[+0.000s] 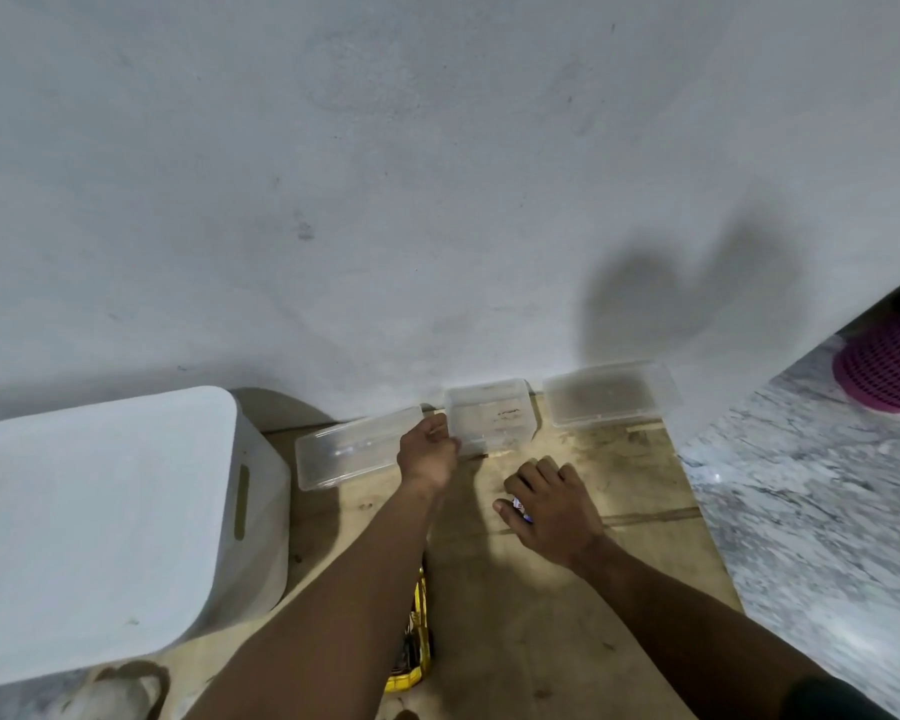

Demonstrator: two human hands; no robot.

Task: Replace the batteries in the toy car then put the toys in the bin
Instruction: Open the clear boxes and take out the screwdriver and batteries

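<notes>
- 3 clear tubs in a row at the wall foot, 12 o'clock end of the wooden board (567, 589): left tub (349, 452), mid tub (492, 415), right tub (611, 392).
- Left hand (430, 452): fingers curled on mid tub's left rim.
- Right hand (552, 506): 4 o'clock of left hand, palm down, fingers curled over a small white-blue item (521, 509); can't tell what it is.
- Toy car (419, 641): yellow, 6 o'clock on board, mostly hidden by left forearm.
- White bin (100, 511): 9 o'clock, just beside board.
- Purple basket (889, 366): 3 o'clock, on the floor.

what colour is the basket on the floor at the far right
The basket is purple-magenta, with a lattice of small holes. It shows in the head view, the only one.
</notes>
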